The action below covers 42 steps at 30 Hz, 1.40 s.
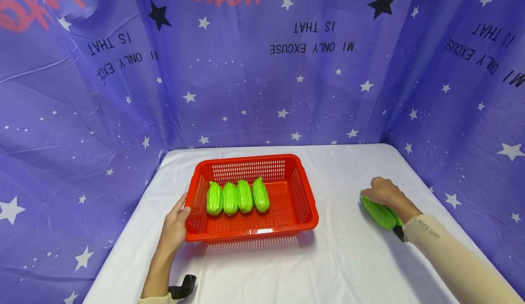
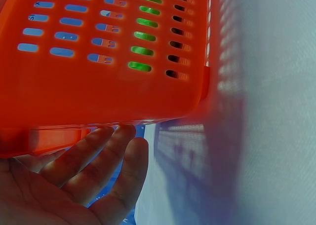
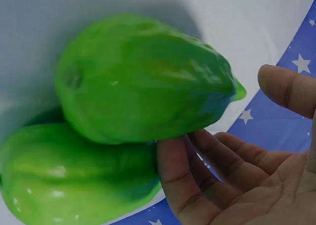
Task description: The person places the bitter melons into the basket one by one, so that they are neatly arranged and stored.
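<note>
A red plastic basket [image 1: 252, 231] stands on the table, with several green papayas [image 1: 230, 199] lying side by side in its left half. My left hand [image 1: 174, 226] holds the basket's left rim, its thumb at the rim. In the left wrist view its fingers [image 2: 94, 170] lie against the outer wall. Over at the right, my right hand [image 1: 385, 192] is at a green papaya [image 1: 379, 213] on the cloth. Seen from the right wrist, its fingers touch this papaya [image 3: 143, 82] from one side; the thumb stands apart from its pointed tip. A second papaya [image 3: 79, 170] lies alongside.
A white cloth [image 1: 340, 258] covers the table. Purple curtains [image 1: 246, 90] with stars and lettering stand behind and at both sides. Black wrist straps show on both arms, the left one [image 1: 183, 287] near the table's front.
</note>
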Tool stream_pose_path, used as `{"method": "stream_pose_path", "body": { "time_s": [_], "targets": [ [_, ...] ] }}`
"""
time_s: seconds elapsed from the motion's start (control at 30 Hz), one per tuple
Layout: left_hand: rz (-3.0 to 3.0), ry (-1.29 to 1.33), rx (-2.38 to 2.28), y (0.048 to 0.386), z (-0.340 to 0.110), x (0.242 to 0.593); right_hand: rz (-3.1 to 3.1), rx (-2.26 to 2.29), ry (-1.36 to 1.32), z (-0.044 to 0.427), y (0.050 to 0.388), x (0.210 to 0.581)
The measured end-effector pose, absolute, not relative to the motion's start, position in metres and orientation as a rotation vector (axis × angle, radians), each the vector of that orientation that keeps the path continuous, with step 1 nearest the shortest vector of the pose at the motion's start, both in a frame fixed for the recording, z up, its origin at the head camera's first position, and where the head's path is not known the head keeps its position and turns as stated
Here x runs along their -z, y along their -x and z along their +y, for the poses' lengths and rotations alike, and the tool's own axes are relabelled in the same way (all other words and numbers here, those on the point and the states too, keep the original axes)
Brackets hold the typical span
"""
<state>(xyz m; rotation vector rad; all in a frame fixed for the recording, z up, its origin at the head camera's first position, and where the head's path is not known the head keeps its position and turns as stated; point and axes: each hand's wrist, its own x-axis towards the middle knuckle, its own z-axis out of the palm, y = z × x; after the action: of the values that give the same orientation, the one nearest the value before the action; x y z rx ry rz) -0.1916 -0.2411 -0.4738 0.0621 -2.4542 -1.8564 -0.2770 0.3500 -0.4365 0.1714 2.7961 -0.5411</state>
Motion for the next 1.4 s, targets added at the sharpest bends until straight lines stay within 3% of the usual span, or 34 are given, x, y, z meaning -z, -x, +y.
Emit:
{"method": "stream_pose_path", "body": {
  "time_s": [0.8,1.4],
  "targets": [
    [-2.437,-0.063,1.893,0.191,-0.242,0.475,2.83,0.57,-0.161,0.341,0.272,0.46],
    [-2.418,-0.066,1.887,0.192,-0.241,0.473,2.888,0.584,-0.096,0.335,0.295,0.441]
  ]
}}
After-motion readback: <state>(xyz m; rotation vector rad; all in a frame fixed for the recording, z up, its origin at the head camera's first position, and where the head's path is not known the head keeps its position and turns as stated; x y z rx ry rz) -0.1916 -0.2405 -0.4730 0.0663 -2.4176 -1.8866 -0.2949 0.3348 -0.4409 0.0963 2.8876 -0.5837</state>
